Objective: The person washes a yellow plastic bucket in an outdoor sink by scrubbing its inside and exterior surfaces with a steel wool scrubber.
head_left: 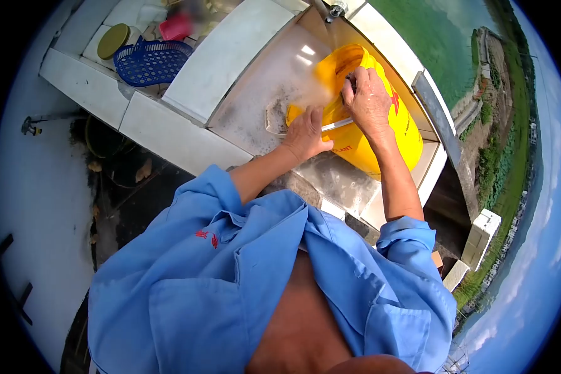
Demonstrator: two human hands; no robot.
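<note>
A yellow plastic bucket [397, 140] with red and black print lies tilted in the tiled sink [246, 103], its mouth facing left. My left hand [305, 133] is closed on the bucket's edge, beside the white handle grip [337, 124]. Part of the thin wire handle shows left of that hand. My right hand [369, 103] is at the upper rim, with its fingers bent together around something small and dark that I cannot make out. The inside of the bucket is mostly hidden and blurred.
A metal tap [335, 11] stands at the sink's far edge. On the left are a blue plastic basket [151, 62], a jar with a gold lid [113, 42] and a pink item [176, 27]. White tiled ledges [230, 50] border the sink; green water [427, 37] lies beyond.
</note>
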